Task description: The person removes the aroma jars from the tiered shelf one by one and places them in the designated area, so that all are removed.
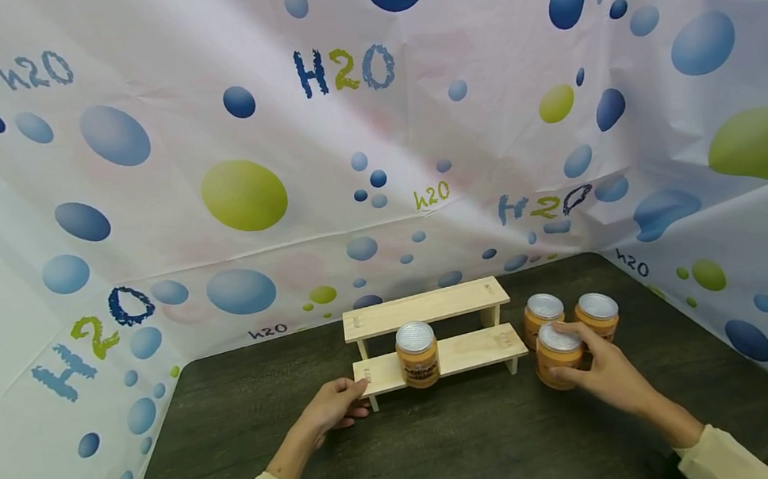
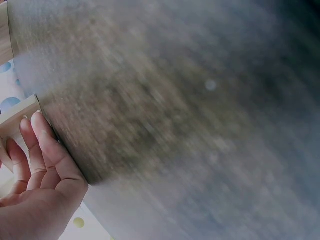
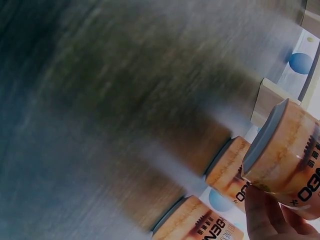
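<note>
My right hand grips an orange can with a silver lid, thumb on its near side and fingers over the far side. In the right wrist view this can shows dark lettering, and its grey base rim faces the table. Close behind it stand two matching cans. At the left end of a two-step wooden rack, my left hand holds the lower step, thumb at its top edge and fingers below. Another orange can stands upright on that lower step, left of its middle.
The rack's upper step rises behind the lower one. Both stand on a dark wood-grain table. A white sheet printed with blue and green drops hangs behind and along both sides.
</note>
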Demonstrator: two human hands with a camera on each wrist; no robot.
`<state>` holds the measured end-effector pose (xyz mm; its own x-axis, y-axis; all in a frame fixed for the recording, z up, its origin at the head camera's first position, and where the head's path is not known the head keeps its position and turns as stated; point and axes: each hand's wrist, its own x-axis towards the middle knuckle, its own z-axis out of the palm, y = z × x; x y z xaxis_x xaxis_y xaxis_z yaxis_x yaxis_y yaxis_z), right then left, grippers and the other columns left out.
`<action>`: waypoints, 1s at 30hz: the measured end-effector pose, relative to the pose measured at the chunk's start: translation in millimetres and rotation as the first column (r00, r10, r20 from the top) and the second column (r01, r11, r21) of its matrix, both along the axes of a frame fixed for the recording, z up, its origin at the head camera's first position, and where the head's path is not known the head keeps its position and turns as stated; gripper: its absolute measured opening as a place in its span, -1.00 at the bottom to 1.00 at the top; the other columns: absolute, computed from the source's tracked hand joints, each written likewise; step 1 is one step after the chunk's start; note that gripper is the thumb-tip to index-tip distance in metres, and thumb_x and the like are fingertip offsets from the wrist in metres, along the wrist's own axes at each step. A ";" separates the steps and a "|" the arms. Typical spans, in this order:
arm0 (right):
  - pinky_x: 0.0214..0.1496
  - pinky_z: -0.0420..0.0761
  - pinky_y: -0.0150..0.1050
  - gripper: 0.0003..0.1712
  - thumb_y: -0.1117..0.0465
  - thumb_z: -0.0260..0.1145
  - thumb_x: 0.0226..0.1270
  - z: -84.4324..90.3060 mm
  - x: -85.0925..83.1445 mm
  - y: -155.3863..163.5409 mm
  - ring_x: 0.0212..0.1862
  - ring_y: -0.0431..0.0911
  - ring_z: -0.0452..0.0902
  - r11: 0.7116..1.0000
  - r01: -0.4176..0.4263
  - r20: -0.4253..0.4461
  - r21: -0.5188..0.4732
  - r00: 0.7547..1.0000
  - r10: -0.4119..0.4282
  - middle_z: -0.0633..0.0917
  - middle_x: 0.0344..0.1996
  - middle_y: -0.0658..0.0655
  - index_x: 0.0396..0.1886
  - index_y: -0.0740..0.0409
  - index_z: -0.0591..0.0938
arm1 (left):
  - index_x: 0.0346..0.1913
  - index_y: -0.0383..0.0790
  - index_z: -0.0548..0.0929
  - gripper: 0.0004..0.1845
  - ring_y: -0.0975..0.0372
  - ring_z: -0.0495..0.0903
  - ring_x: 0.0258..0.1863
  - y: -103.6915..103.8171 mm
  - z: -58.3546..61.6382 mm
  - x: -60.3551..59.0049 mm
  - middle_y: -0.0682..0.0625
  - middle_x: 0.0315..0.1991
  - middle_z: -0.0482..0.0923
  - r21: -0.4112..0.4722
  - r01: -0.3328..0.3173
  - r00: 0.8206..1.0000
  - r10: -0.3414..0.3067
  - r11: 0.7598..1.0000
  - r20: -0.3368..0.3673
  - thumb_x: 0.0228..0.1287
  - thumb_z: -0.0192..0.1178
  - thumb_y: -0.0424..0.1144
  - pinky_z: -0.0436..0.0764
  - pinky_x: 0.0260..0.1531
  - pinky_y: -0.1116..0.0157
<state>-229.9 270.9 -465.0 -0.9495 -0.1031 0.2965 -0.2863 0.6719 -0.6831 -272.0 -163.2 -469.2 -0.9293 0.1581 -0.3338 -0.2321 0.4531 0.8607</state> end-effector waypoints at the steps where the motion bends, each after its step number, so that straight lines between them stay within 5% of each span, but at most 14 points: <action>1: -0.10 0.51 0.06 -0.19 -0.03 0.42 0.02 -0.3 0.2 0.0 0.06 0.21 0.46 1.000 0.001 0.002 0.003 1.000 -0.001 0.46 0.09 0.31 0.27 -0.04 0.28 | -0.17 -0.23 0.53 -0.52 0.28 0.64 -0.35 -0.1 -0.3 0.0 -0.02 -0.25 0.64 -0.001 0.000 1.000 0.000 1.000 0.000 0.26 0.02 0.17 0.57 -0.34 0.26; 30: -0.15 0.53 0.01 -0.21 -0.01 0.42 0.02 -6.7 2.5 0.9 0.05 0.20 0.47 1.000 0.015 0.025 0.010 1.000 -0.015 0.47 0.08 0.31 0.24 -0.04 0.29 | -0.12 -0.23 0.54 -0.50 0.29 0.63 -0.36 -0.3 -2.4 -0.8 -0.02 -0.24 0.65 0.004 0.010 1.000 -0.009 1.000 -0.018 0.26 0.01 0.18 0.58 -0.35 0.26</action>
<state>-227.4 271.8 -471.7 -0.9581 -0.0915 0.2715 -0.2589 0.6828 -0.6832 -272.8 -163.5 -471.6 -0.9334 0.1682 -0.3169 -0.2126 0.4520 0.8663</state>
